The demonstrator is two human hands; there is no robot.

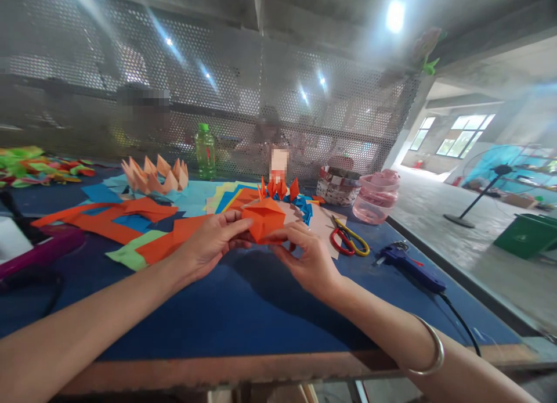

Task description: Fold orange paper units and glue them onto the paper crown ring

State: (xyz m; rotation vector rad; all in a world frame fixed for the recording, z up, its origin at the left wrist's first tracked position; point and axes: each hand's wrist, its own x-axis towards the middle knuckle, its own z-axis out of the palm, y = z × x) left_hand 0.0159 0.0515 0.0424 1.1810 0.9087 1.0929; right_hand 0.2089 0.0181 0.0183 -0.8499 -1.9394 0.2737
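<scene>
An orange folded paper (264, 218) is held up above the blue tabletop, pinched from both sides. My left hand (220, 236) grips its left edge between thumb and fingers. On its lower right corner my right hand (310, 256) is closed, a bangle on that wrist. Just behind it stand pointed orange paper pieces (278, 188) with blue folded paper (304, 208). Loose orange paper sheets (108, 223) and a pale green sheet (139, 249) lie left of my hands.
Red-and-yellow scissors (350, 240) and a blue glue gun (413, 269) with a cord lie right. Behind are a woven basket (337, 187), a pink clear jug (376, 197), a green bottle (204, 151) and a peach paper crown (155, 176). A purple device (43, 249) sits left.
</scene>
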